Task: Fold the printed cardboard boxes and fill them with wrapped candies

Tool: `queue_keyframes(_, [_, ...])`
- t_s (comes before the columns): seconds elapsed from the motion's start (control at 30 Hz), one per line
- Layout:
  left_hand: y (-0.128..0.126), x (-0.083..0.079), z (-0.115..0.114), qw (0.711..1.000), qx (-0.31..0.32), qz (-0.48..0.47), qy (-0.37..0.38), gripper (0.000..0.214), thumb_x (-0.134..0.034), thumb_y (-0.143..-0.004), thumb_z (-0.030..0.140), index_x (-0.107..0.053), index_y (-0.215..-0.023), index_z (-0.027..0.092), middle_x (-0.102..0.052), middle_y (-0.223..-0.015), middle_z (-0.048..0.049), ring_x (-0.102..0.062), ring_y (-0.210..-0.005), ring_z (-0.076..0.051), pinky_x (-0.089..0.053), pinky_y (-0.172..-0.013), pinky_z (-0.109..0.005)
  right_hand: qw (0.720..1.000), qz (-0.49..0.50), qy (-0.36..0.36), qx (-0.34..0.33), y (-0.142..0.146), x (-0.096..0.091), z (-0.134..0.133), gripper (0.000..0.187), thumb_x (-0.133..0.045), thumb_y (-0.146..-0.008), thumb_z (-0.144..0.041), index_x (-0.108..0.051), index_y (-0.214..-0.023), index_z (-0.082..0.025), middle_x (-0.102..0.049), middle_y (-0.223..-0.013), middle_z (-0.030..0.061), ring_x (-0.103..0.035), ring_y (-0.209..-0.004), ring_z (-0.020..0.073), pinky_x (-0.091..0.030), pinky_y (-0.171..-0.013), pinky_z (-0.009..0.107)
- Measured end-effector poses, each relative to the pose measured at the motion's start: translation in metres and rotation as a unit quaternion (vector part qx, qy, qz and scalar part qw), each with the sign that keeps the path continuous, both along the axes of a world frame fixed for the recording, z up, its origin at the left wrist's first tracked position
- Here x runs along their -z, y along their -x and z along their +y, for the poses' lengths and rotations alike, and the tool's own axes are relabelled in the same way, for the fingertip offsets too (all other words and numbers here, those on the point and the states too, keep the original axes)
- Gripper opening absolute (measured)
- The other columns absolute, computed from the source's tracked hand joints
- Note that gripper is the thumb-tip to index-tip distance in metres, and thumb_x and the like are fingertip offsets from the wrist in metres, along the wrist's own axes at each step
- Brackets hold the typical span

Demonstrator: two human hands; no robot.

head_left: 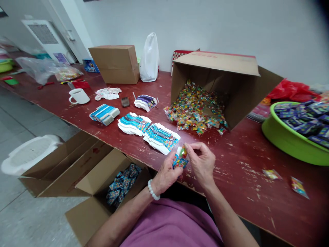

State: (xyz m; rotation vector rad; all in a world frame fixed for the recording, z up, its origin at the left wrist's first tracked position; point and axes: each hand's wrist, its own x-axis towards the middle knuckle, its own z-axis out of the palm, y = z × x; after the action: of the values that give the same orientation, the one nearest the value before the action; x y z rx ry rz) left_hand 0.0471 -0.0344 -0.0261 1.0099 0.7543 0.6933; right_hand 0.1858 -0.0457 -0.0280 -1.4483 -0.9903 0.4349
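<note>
The red table [239,178] carries a tipped carton [216,63], fanned blue sleeves [161,139] and a green basin [290,147]; at its edge, the left hand [167,173] pinches a small packet [180,163], the right hand [202,161] a candy [183,152] at its top.

pale grey wall [218,27] | grey tiled floor [15,120] | worn red-brown table [244,171] | white plastic stool [32,154]

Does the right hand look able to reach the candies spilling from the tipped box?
Likely yes: only tabletop lies between the right hand and the candies, though it pinches a candy.
</note>
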Motion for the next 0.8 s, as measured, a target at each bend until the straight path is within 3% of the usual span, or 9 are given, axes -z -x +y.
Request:
queue_keyframes(0.1, [0.001,0.001,0.002,1.000,-0.009,0.013,-0.019,0.049,-0.065,-0.074,0.016,-0.056,-0.123,0.018,-0.061,-0.084,-0.0005,-0.051,-0.066,-0.011,-0.045,-0.060,-0.021,0.997,-0.065,0.023,-0.028,0.000,0.008,-0.008,0.023,-0.067,-0.085,-0.041,-0.067,-0.078,-0.020,-0.068,-0.076,0.0028,-0.060,-0.071,0.0192,-0.046,-0.068,0.032])
queue_keyframes(0.23, [0.001,0.004,0.004,0.997,-0.029,-0.034,0.056,0.043,-0.067,-0.079,0.033,-0.059,-0.118,0.017,-0.063,-0.083,-0.0019,-0.055,-0.059,-0.011,-0.048,-0.055,-0.022,0.971,-0.203,0.027,-0.123,-0.007,0.008,-0.017,0.019,-0.056,-0.094,-0.035,-0.069,-0.087,-0.024,-0.065,-0.085,0.0039,-0.056,-0.086,0.0222,-0.043,-0.079,0.036])
queue_keyframes(0.37, [0.000,0.008,0.006,0.986,-0.069,-0.056,0.138,0.048,-0.056,-0.086,0.054,-0.065,-0.109,0.013,-0.068,-0.082,-0.0064,-0.061,-0.059,-0.015,-0.052,-0.051,-0.026,0.943,-0.266,0.046,-0.196,-0.010,-0.004,-0.019,0.018,-0.055,-0.094,-0.032,-0.072,-0.095,-0.028,-0.059,-0.099,0.0067,-0.054,-0.094,0.0242,-0.043,-0.085,0.041])
queue_keyframes(0.5, [0.002,0.006,0.010,0.977,-0.076,-0.077,0.186,0.039,-0.062,-0.084,0.047,-0.066,-0.101,0.012,-0.068,-0.071,-0.0041,-0.061,-0.051,-0.014,-0.051,-0.047,-0.025,0.949,-0.226,0.036,-0.216,-0.007,-0.007,-0.018,0.013,-0.061,-0.090,-0.032,-0.069,-0.099,-0.027,-0.055,-0.103,0.0067,-0.055,-0.098,0.0238,-0.047,-0.085,0.040])
queue_keyframes(0.63, [0.004,0.002,0.016,0.960,-0.101,-0.115,0.234,0.028,-0.060,-0.083,0.036,-0.065,-0.096,0.012,-0.068,-0.067,-0.0032,-0.059,-0.045,-0.014,-0.050,-0.043,-0.026,0.981,-0.148,0.006,-0.125,0.002,0.003,-0.020,0.024,-0.070,-0.083,-0.032,-0.063,-0.105,-0.025,-0.055,-0.105,0.0061,-0.058,-0.085,0.0196,-0.050,-0.074,0.034])
queue_keyframes(0.8, [0.005,0.004,0.017,0.954,-0.108,-0.117,0.254,0.025,-0.058,-0.081,0.031,-0.065,-0.096,0.012,-0.066,-0.063,-0.0015,-0.058,-0.042,-0.013,-0.050,-0.040,-0.025,0.974,-0.124,-0.006,-0.189,0.005,0.008,-0.020,0.008,-0.062,-0.089,-0.028,-0.069,-0.090,-0.024,-0.064,-0.092,0.0049,-0.062,-0.087,0.0201,-0.049,-0.077,0.034])
